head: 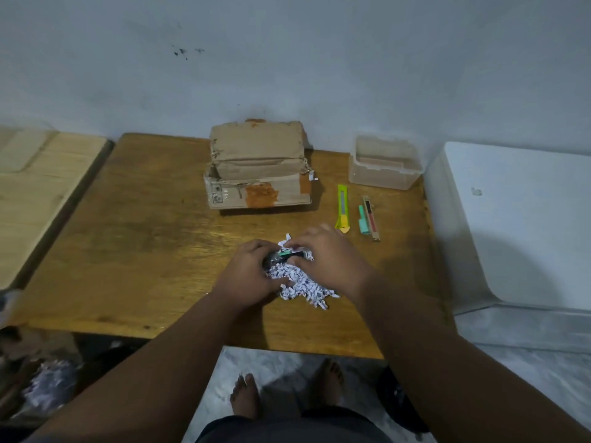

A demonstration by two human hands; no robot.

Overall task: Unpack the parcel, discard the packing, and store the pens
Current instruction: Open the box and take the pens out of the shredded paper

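Near centre of the wooden table [128,251]: a heap of shredded paper [300,284], left hand [252,276] and right hand [326,257] both closed into it, pinching a dark pen [292,254] between them. Far: opened cardboard parcel [259,167]. Far right: clear plastic container [385,163].

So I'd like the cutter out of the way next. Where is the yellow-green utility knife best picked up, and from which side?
Judging by its pose, grip the utility knife around the middle of its long body, coming from above with fingers across its narrow width. It lies flat on the table, running towards the wall, with bare wood on its left. The right hand is nearest.
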